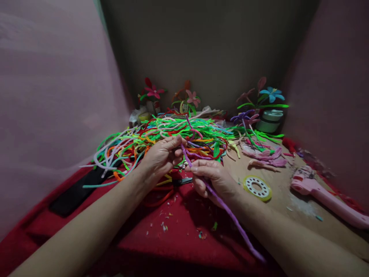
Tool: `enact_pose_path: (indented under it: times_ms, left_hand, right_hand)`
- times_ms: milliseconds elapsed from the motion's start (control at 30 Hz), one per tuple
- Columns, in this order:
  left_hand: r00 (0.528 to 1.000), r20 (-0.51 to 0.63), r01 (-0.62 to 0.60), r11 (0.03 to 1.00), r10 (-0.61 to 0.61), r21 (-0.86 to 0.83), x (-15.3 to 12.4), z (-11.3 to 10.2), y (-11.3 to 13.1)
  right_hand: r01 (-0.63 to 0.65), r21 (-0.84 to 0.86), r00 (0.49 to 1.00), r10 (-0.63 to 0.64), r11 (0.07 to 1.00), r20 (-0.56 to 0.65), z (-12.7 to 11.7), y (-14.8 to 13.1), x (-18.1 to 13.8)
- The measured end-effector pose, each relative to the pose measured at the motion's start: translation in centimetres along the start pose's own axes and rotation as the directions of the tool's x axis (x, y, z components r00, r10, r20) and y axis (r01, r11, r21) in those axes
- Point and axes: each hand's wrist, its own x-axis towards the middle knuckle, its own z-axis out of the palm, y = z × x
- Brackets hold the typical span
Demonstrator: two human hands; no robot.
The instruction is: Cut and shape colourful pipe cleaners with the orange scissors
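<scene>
A long purple pipe cleaner point(232, 216) runs slantwise between my hands, its lower end hanging toward the front right. My left hand point(165, 154) pinches it near the upper part, thumb against fingers. Lower down, my right hand point(211, 179) is closed around the same stem. Behind both hands spreads a big heap of pipe cleaners point(198, 125) in green, white, orange, red and other colours. Scissors point(183, 181) lie just below the hands, partly hidden by them.
A black phone-like slab point(75, 192) lies at left on the red cloth point(161, 246). On the brown board point(276, 207) at right are a yellow tape roll point(257, 188) and a pink-handled tool point(328, 196). Pipe-cleaner flowers point(271, 94) and a pale jar point(269, 121) stand behind.
</scene>
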Motion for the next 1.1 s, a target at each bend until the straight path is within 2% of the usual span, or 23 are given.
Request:
enact_pose_path:
  times_ms: [67,233,367,633,867,1100]
  left_hand:
    - [0.999,0.021,0.043,0.999,-0.044,0.019,-0.5,0.3,-0.2]
    - [0.982,0.102,0.154,0.986,-0.16,0.056,-1.2,0.9,-1.3]
    - [0.971,0.183,0.136,0.986,-0.153,0.101,-1.2,0.8,-1.9]
    - [0.978,0.143,0.12,0.972,-0.151,0.202,-1.2,0.6,-2.0]
    - [0.981,0.108,0.139,0.974,-0.16,0.181,-1.2,0.7,-2.0]
    - [0.977,0.15,0.117,0.972,-0.149,0.206,-1.2,0.5,-2.2]
  right_hand:
    - [-0.003,0.02,1.0,0.003,1.0,0.023,0.1,-0.1,0.0]
    - [0.031,0.064,0.999,-0.029,0.997,-0.039,-0.1,-0.3,0.1]
    - [0.019,0.058,0.994,-0.013,0.998,-0.104,-0.3,-0.3,0.2]
    - [-0.008,0.03,0.983,0.013,1.0,-0.184,-0.2,-0.1,0.3]
    - [-0.032,0.064,0.989,0.041,0.997,-0.144,-0.3,0.1,0.2]
    - [-0.014,0.073,0.987,0.025,0.997,-0.157,-0.5,0.4,0.4]
